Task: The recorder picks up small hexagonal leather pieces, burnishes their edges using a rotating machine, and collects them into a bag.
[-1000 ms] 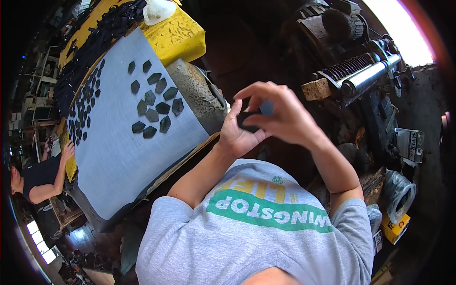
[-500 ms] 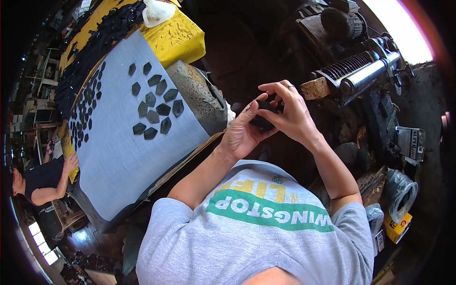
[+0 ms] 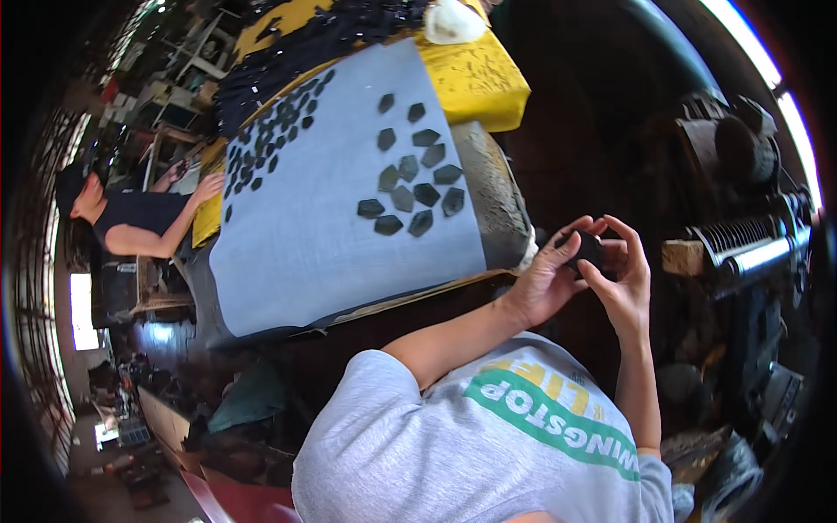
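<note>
Between my two hands, right of the table's near corner, is a small black piece (image 3: 591, 250), perhaps several stacked; the fingers partly hide it. My left hand (image 3: 538, 283) grips it from the left with thumb and fingers. On its other side, my right hand (image 3: 629, 283) has its thumb against the piece and its fingers curled around. Dark pentagon-shaped pieces (image 3: 426, 194) lie spread out on a blue-grey sheet (image 3: 323, 253) to the left of my hands. Farther left on that sheet, smaller-looking dark pieces (image 3: 273, 163) sit in a dense cluster.
A yellow covered block (image 3: 484, 83) with a white plastic container (image 3: 455, 23) on it stands beyond the sheet. Black strips (image 3: 323, 44) are heaped at the far left. A person (image 3: 144, 218) works at the table's left edge. A roller machine (image 3: 754, 248) stands at right.
The view has swung left, so the table and my hands appear farther right in it. My hands stay on the black piece, with their fingers slightly shifted.
</note>
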